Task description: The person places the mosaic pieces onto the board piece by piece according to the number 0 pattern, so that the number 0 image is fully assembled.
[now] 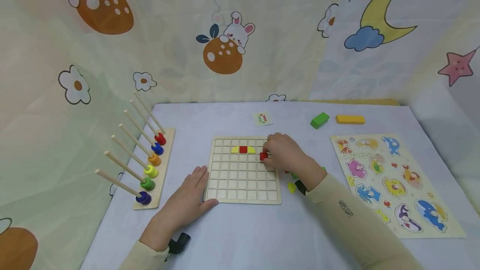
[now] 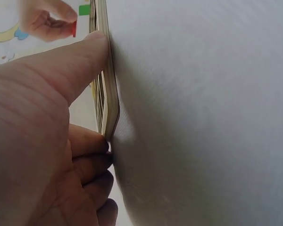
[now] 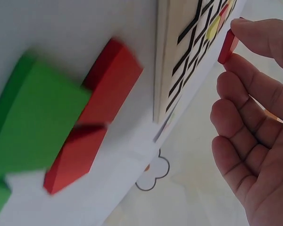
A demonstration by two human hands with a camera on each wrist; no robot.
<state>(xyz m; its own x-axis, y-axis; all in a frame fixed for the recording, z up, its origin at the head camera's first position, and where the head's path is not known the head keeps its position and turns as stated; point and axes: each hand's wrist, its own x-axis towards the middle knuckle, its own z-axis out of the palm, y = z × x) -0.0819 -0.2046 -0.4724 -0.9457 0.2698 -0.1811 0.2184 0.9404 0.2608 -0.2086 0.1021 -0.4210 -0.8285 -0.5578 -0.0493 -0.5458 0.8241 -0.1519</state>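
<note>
A wooden grid board (image 1: 241,197) lies flat on the white table. Near its top row sit a red square tile (image 1: 243,149) and two yellow tiles, one on each side. My right hand (image 1: 286,153) pinches another red tile (image 1: 263,156) between thumb and index finger, over the board's upper right; the right wrist view shows this tile (image 3: 228,47) edge-on. At the board's front left corner, my left hand (image 1: 189,195) rests with extended fingers along the left side and its thumb (image 2: 85,56) against the front edge. Green (image 3: 37,117) and red blocks (image 3: 113,84) lie right of the board, partly hidden by my right wrist.
A small pattern card (image 1: 263,118) lies behind the board. At left stands a pegged rack (image 1: 165,170) with coloured rings. A sea-animal puzzle board (image 1: 375,178) covers the right side, with a green block (image 1: 320,120) and a yellow block (image 1: 350,119) behind it.
</note>
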